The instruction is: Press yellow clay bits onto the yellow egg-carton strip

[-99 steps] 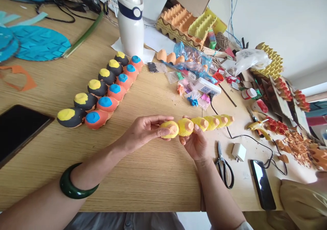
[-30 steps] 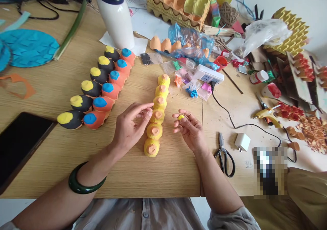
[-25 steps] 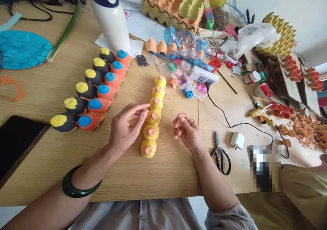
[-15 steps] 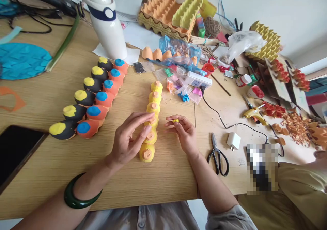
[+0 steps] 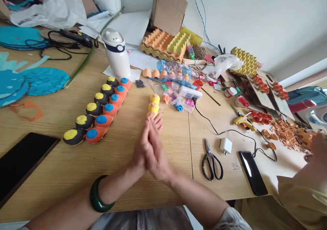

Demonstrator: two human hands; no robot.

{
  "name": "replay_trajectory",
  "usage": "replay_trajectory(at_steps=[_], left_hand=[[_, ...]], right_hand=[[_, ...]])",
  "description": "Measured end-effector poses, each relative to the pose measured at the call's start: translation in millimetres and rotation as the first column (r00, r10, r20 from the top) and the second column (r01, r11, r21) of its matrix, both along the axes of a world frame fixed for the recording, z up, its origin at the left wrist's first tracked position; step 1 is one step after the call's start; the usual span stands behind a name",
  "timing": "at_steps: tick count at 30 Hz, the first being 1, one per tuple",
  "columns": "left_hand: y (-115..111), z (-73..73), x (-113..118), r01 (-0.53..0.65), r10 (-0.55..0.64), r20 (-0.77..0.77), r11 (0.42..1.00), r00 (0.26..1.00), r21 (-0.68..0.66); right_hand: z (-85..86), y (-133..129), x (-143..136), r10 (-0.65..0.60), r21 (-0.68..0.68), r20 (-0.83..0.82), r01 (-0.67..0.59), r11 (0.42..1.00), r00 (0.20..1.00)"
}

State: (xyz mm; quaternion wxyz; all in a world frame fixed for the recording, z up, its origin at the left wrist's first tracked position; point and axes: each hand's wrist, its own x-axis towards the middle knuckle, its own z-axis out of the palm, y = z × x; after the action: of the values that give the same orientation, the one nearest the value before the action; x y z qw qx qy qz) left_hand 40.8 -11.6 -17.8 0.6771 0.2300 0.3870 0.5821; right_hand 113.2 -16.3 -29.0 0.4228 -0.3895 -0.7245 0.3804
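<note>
Palm to palm, my left hand (image 5: 141,151) and my right hand (image 5: 158,156) are pressed together over the table's middle, fingers straight. Anything between the palms is hidden. Just beyond my fingertips, yellow-coated egg-carton cups (image 5: 153,106) stand in a row; my hands cover its near part. To the left are two slanting rows: black cups with yellow tops (image 5: 94,108) and orange cups with blue tops (image 5: 110,109). Opened bags of coloured clay (image 5: 180,106) lie beyond the yellow row, to its right.
Black-handled scissors (image 5: 212,162), a white charger (image 5: 226,145) and a phone (image 5: 252,173) lie right. A dark tablet (image 5: 25,165) is left. Behind stand a white bear-lidded container (image 5: 117,58) and egg trays (image 5: 163,46). Another person's sleeve (image 5: 301,196) shows at lower right.
My hands have come together from apart; the small yellow piece in my right fingers is out of sight. The view has shifted, showing more of the table's back.
</note>
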Motion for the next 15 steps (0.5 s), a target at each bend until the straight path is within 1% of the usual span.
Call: replay_trajectory(at_steps=[1, 2, 3, 4, 5, 6, 7, 9, 10, 11, 12, 13, 14, 15], left_hand=[[-5.2, 0.9, 6.8, 0.022, -0.022, -0.002, 1.000, 1.000, 0.006], [-9.0, 3.7, 12.0, 0.043, -0.043, 0.000, 0.999, 0.999, 0.011], [-10.2, 8.1, 15.0, 0.065, -0.065, 0.004, 0.998, 0.998, 0.017], [-8.3, 13.6, 15.4, 0.089, -0.090, 0.009, 0.996, 0.996, 0.023], [-3.3, 19.6, 13.2, 0.107, -0.108, 0.015, 0.994, 0.994, 0.031], [3.9, 25.2, 9.3, 0.109, -0.111, 0.037, 0.993, 0.993, 0.049], [12.1, 29.8, 4.6, 0.102, -0.104, 0.065, 0.994, 0.992, 0.046], [24.7, 34.2, -2.3, 0.088, -0.094, 0.040, 0.987, 0.995, 0.131], [26.9, 34.0, -2.6, 0.055, -0.058, 0.016, 0.987, 0.998, 0.149], [25.8, 32.6, -0.5, 0.052, -0.054, 0.015, 0.990, 0.998, 0.132], [22.2, 30.5, 3.5, 0.050, -0.054, 0.033, 0.994, 0.998, 0.101], [17.3, 28.1, 8.2, 0.091, -0.094, 0.032, 0.992, 0.995, 0.084], [12.7, 25.8, 12.5, 0.125, -0.127, 0.027, 0.990, 0.992, 0.070], [9.7, 23.8, 15.4, 0.185, -0.186, 0.015, 0.982, 0.983, 0.051]], right_hand=[[4.3, 10.4, 3.0, -0.067, -0.016, 0.011, 0.067, 0.998, 0.998], [9.3, 19.2, 6.4, -0.102, 0.003, 0.035, 0.102, 0.995, 0.994], [14.3, 24.9, 9.3, -0.162, 0.042, 0.051, 0.160, 0.986, 0.986], [18.3, 26.8, 11.0, -0.198, 0.074, 0.086, 0.192, 0.979, 0.976], [20.9, 24.9, 11.2, -0.204, 0.119, 0.125, 0.190, 0.975, 0.971], [21.5, 20.1, 10.0, -0.168, 0.166, 0.146, 0.144, 0.976, 0.975], [20.3, 14.2, 7.9, -0.101, 0.197, 0.139, 0.072, 0.978, 0.985], [14.3, 6.1, 4.1, -0.018, 0.217, 0.115, -0.007, 0.976, 0.993], [11.0, 6.3, 3.7, -0.004, 0.220, 0.147, -0.029, 0.975, 0.989], [8.6, 9.7, 4.6, -0.035, 0.229, 0.178, -0.007, 0.974, 0.983], [7.4, 15.3, 6.6, -0.112, 0.240, 0.207, 0.061, 0.969, 0.972], [7.9, 21.6, 9.0, -0.202, 0.237, 0.232, 0.146, 0.960, 0.952], [9.7, 27.0, 11.2, -0.259, 0.233, 0.251, 0.201, 0.951, 0.933], [12.4, 30.2, 12.3, -0.288, 0.235, 0.241, 0.232, 0.944, 0.927]])
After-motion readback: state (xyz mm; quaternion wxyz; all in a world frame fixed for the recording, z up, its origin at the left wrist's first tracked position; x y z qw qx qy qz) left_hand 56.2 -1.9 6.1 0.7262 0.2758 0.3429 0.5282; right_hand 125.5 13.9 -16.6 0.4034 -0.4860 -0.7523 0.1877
